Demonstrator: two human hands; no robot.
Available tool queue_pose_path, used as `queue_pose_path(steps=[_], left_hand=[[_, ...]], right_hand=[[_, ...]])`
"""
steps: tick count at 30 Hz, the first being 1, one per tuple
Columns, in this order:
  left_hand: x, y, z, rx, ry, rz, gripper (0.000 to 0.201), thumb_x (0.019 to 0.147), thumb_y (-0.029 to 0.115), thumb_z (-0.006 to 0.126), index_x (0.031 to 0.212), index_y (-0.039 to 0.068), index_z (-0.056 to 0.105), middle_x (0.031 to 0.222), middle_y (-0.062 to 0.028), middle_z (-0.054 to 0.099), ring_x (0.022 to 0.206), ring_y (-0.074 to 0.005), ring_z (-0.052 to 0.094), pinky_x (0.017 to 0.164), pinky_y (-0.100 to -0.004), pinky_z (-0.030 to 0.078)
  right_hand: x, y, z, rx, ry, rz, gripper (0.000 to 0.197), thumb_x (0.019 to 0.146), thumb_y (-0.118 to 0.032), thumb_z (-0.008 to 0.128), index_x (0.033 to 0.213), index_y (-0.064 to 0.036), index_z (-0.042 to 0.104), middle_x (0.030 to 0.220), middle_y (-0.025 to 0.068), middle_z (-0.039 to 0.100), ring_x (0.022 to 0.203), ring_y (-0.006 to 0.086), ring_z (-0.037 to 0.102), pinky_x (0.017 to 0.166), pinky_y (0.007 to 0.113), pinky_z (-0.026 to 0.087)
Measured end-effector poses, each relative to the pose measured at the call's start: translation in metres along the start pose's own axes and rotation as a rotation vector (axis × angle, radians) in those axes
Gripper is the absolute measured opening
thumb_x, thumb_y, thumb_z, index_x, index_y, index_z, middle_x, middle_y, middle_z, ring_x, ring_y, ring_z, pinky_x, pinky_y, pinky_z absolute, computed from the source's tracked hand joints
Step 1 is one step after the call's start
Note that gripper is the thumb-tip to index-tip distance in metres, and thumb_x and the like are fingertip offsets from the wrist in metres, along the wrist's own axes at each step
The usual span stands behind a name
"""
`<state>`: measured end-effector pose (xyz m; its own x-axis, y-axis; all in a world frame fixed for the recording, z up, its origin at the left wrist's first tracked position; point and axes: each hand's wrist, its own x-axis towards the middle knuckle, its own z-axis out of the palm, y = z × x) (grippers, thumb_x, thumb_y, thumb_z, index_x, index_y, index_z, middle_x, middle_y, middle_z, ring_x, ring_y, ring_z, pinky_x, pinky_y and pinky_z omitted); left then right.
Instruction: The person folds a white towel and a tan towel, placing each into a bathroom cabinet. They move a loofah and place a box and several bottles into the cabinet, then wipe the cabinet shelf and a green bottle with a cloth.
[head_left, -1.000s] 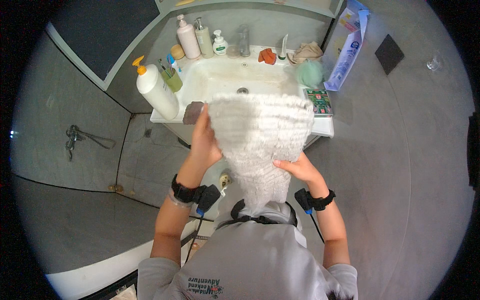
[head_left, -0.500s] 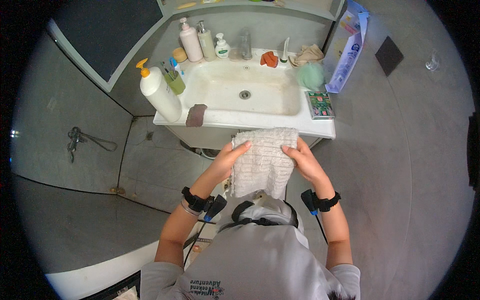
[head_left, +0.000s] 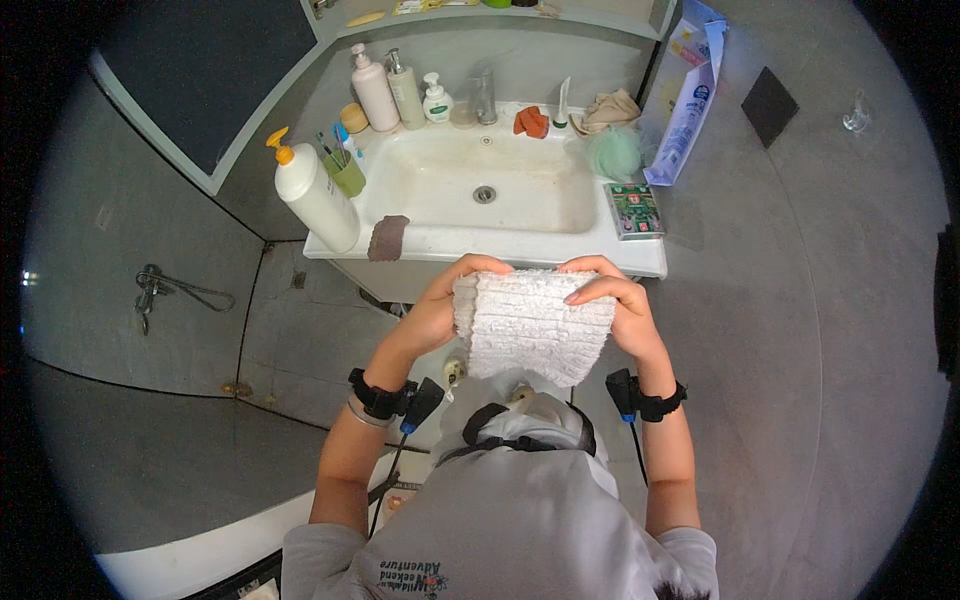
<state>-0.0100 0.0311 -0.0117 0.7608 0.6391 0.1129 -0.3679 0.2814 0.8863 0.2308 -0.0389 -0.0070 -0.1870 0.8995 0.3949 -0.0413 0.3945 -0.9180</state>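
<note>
A white ribbed towel (head_left: 535, 325) hangs between my two hands, just in front of the washbasin's near edge. My left hand (head_left: 445, 300) is closed on its left side, with the fingers along the top edge and the thumb hidden behind the cloth. At the upper right corner my right hand (head_left: 622, 300) pinches the towel, one finger lying across its front. The towel looks folded over, with a second layer showing along its left side. A black band with a small dark device sits on each wrist.
The white washbasin (head_left: 450, 242) carries a large pump bottle (head_left: 315, 195), a green cup with toothbrushes (head_left: 345, 172), a brown cloth (head_left: 388, 238), an orange cloth (head_left: 531, 122), a green bath puff (head_left: 614, 153) and a small patterned box (head_left: 634, 211). A mirrored cabinet door (head_left: 205, 90) stands out at upper left.
The towel has been turned and folded over, so it hangs shorter and wider. My fingers now lie along its top edge, where my thumbs pressed on its front before.
</note>
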Motion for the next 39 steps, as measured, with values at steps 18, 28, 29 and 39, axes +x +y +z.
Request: queue_pose_path(steps=[18,28,29,39], left_hand=[[-0.005,-0.014,0.019,0.369,0.31,-0.243,0.064,0.072,0.017,0.073,0.123,-0.003,0.04,0.116,-0.0118,0.052,0.104,-0.0185,0.051,0.089,-0.0326,0.042],[0.005,-0.016,0.022,0.279,0.456,-0.127,0.059,0.074,0.013,0.07,0.122,-0.004,0.04,0.114,-0.0137,0.052,0.103,-0.021,0.053,0.086,-0.0331,0.044],[0.01,-0.016,0.023,0.281,0.493,-0.133,0.059,0.075,0.013,0.07,0.122,-0.004,0.039,0.114,-0.0141,0.052,0.103,-0.0212,0.053,0.086,-0.0332,0.044],[0.023,-0.022,0.017,-0.064,0.479,-0.217,0.056,0.077,0.011,0.068,0.123,-0.005,0.04,0.114,-0.0119,0.053,0.103,-0.0193,0.052,0.088,-0.0309,0.043]], right_hand=[[0.003,0.022,-0.004,0.002,0.16,0.012,0.014,0.08,0.001,0.05,0.088,-0.0029,0.062,0.109,0.0123,0.056,0.101,0.0218,0.053,0.087,0.032,0.041],[-0.022,0.043,-0.008,0.385,0.207,0.589,0.068,0.092,-0.054,0.023,0.137,-0.0026,0.026,0.135,0.0143,0.037,0.124,0.023,0.036,0.102,0.035,0.029],[-0.023,0.047,-0.009,0.31,0.099,0.562,0.083,0.086,-0.064,0.007,0.139,-0.0013,0.02,0.14,0.0133,0.029,0.129,0.024,0.028,0.105,0.036,0.022],[-0.011,0.06,-0.011,0.272,0.194,0.504,0.057,0.088,-0.02,0.055,0.133,0.0011,0.028,0.127,0.0107,0.043,0.115,0.0174,0.041,0.097,0.031,0.033]])
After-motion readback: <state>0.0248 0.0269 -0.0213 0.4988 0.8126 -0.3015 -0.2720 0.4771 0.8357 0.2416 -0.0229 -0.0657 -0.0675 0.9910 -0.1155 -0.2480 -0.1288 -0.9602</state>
